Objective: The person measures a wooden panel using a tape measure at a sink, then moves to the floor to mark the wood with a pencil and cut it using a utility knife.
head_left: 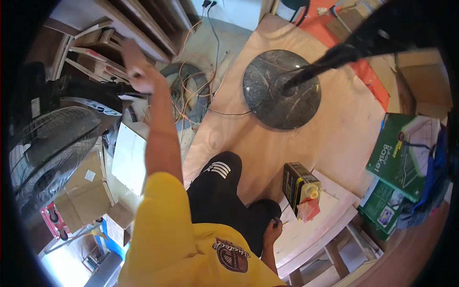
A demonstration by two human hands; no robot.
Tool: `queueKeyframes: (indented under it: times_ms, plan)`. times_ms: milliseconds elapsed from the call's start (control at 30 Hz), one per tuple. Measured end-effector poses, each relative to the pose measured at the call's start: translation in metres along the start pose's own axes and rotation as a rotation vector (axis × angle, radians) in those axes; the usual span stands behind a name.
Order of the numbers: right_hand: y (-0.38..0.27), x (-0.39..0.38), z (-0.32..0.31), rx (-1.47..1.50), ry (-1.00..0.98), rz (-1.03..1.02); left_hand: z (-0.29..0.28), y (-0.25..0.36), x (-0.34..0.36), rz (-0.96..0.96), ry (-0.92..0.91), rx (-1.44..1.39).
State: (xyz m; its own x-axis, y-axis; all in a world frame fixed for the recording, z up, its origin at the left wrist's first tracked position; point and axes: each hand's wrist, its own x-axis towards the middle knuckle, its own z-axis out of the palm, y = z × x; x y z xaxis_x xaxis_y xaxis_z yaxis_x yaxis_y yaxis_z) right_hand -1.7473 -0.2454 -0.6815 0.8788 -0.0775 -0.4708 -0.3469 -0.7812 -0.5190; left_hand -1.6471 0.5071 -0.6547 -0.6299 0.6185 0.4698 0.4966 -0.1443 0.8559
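Observation:
My left arm stretches up and to the left, and my left hand (139,75) is near the wooden pieces (98,60) and a black fan's neck. Motion smears its fingers, so what it holds, if anything, does not show. Beside my right knee, my right hand (272,231) is low with its fingers curled. A thin yellow stick (285,222) pokes out next to those fingers. A dark rectangular can (297,184) with a yellow top stands just beyond that hand, a pinkish-red scrap (308,209) on it.
A round black stand base (282,107) with a dark pole sits on the plywood sheet (220,134). Loose cords (191,98) tangle at its left. The caged fan (57,148) and cardboard boxes (83,203) crowd the left; green boxes (397,153) stack at the right.

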Motion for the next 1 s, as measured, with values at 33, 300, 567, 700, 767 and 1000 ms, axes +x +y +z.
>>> queueKeyframes:
  times_ms: [33, 300, 567, 700, 767, 1000]
  plan:
    - [0.001, 0.0, 0.0, 0.007, -0.004, 0.037, -0.031, 0.007, -0.031, -0.013, -0.105, -0.074]
    - [-0.003, -0.018, -0.001, 0.017, 0.02, -0.126, -0.312, 0.055, -0.09, -0.03, -1.134, -0.079]
    - [-0.121, -0.084, -0.05, 1.371, -0.073, -0.04, -0.49, 0.115, -0.033, -0.433, -1.955, -0.505]
    - [-0.119, -0.141, -0.103, 1.579, -0.016, -0.445, -0.521, 0.104, -0.031, -0.326, -2.366, -0.633]
    - [-0.098, -0.168, -0.114, 1.42, 0.215, -0.353, -0.533, 0.098, -0.032, -0.257, -2.542, -0.561]
    - [-0.024, -0.256, -0.115, 1.812, 0.523, -0.407, -0.563, 0.106, -0.049, -0.021, -2.874, -0.555]
